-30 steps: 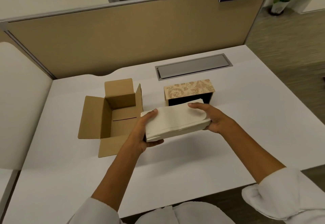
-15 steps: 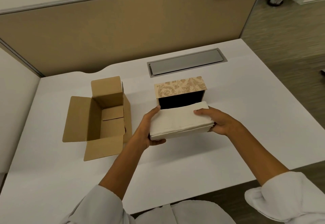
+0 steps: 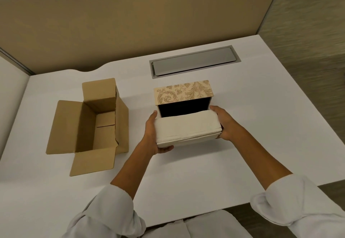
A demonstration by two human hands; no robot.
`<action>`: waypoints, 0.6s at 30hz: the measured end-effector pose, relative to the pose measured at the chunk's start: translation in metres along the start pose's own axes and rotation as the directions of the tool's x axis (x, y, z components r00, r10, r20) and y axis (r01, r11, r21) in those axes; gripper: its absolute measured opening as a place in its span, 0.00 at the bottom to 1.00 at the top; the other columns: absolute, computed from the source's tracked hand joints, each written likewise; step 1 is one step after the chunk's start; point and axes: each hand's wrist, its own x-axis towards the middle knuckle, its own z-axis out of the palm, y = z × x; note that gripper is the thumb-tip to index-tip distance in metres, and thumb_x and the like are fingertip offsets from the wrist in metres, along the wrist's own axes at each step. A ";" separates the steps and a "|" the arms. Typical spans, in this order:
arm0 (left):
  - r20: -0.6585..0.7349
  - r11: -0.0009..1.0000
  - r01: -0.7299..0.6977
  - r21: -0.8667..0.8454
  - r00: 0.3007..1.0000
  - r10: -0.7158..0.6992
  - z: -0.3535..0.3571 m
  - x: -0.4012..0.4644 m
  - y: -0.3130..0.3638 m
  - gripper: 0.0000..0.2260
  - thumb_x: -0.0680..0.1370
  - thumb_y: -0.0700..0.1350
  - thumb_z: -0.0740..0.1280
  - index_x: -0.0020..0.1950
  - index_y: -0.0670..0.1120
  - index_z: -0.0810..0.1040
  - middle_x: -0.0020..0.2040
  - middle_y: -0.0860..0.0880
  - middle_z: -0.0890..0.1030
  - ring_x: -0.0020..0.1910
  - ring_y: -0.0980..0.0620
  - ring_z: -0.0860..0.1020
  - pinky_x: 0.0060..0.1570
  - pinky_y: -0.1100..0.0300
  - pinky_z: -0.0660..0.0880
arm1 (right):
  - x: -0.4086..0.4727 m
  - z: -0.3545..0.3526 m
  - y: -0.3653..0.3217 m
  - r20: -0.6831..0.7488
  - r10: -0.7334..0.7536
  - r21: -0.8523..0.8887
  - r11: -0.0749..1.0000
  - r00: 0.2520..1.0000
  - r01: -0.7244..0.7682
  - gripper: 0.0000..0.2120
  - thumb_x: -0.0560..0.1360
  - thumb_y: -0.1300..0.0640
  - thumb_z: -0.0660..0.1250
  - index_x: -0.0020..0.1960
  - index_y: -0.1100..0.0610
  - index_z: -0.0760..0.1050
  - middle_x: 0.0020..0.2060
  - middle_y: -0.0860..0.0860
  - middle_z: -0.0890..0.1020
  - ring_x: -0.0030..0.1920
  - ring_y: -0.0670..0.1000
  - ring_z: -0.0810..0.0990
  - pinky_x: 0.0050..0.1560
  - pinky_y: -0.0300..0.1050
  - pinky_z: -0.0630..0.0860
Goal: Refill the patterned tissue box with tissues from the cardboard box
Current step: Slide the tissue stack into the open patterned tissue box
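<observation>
tissues: soft off-white stack (image 3: pixel 186 129), rectangular, thin layered edges showing on the near side, top sheet slightly rumpled; held above the bench at the open front of the tissue box, far edge at its dark opening
tissue box: rigid box (image 3: pixel 183 92), beige with gold leaf-scroll pattern on top, inside black, open side faces the person
cardboard box: plain brown corrugated (image 3: pixel 97 120), flaps spread open, inside bare, seam visible on the bottom; left of the tissue box, apart from it
left hand: (image 3: pixel 152 135) clasps the left end of the stack, thumb on top, fingers under
right hand: (image 3: pixel 223 123) clasps the right end, thumb on top by the tissue box corner
bench: smooth white top (image 3: pixel 186 172), matte
cable hatch: grey metal strip (image 3: pixel 194 61) set in the bench behind the tissue box
partition: tan fabric panel (image 3: pixel 130 17), grey trim, along the far edge
sleeves: white cloth, rolled at the forearms (image 3: pixel 283 198)
obstruction: the stack hides the lower front of the tissue box
</observation>
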 end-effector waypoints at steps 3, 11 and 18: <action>-0.023 1.000 0.008 -0.005 1.000 -0.008 0.001 0.008 0.002 0.31 0.63 0.71 0.67 0.52 0.47 0.79 0.36 0.42 0.86 0.47 0.40 0.82 0.43 0.42 0.81 | 0.008 -0.002 -0.003 -0.001 0.007 -0.023 1.000 1.000 -0.007 0.15 0.73 0.41 0.63 0.48 0.50 0.79 0.41 0.54 0.84 0.41 0.56 0.82 0.38 0.46 0.75; -0.054 1.000 0.016 -0.021 0.998 -0.017 0.010 0.023 0.005 0.33 0.66 0.73 0.63 0.53 0.47 0.79 0.43 0.41 0.86 0.48 0.39 0.82 0.45 0.43 0.80 | 0.027 -0.006 -0.012 0.086 -0.018 0.053 0.998 0.996 0.014 0.21 0.72 0.35 0.64 0.42 0.50 0.86 0.38 0.55 0.88 0.33 0.56 0.86 0.29 0.48 0.80; -0.033 0.998 0.034 -0.047 0.999 -0.035 0.017 0.033 0.010 0.40 0.64 0.79 0.58 0.54 0.45 0.80 0.46 0.40 0.87 0.52 0.39 0.81 0.48 0.45 0.74 | 0.039 -0.012 -0.013 0.147 -0.064 -0.006 0.998 0.987 0.065 0.15 0.69 0.41 0.74 0.49 0.50 0.86 0.45 0.54 0.88 0.42 0.54 0.87 0.36 0.46 0.81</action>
